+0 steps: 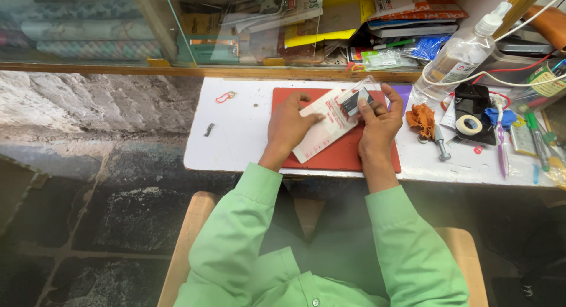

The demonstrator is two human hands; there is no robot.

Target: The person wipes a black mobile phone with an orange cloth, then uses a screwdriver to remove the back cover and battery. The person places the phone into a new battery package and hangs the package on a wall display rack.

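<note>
A person in light green sleeves sits at a narrow white tabletop [236,136], both hands working over a red mat [348,153] that lies in the middle of it. The left hand [289,127] lies with palm and fingers spread flat on a long white packet [323,133] with red print, pinning its lower half against the mat; this grip is open, pressing rather than clasping. The packet runs on a slant from lower left to upper right, and its clear plastic top end [367,83] lifts off the mat. The right hand [380,121] is at that upper end, thumb and forefinger pinched shut on a small dark flat piece [355,100] which sits at the packet's mouth; whether it is wholly out of the sleeve I cannot tell. Just right of this hand lies a crumpled orange cloth [421,118], and near it a short metal bolt [442,145]. Further right are a roll of white tape [469,125], a purple toothbrush [502,145] and a green pen [537,143]. A clear pump bottle [463,56] leans at the tabletop's back edge, with white cable [519,83] looping past it. Behind stands a glass-fronted shelf [247,30] full of papers and packets
</note>
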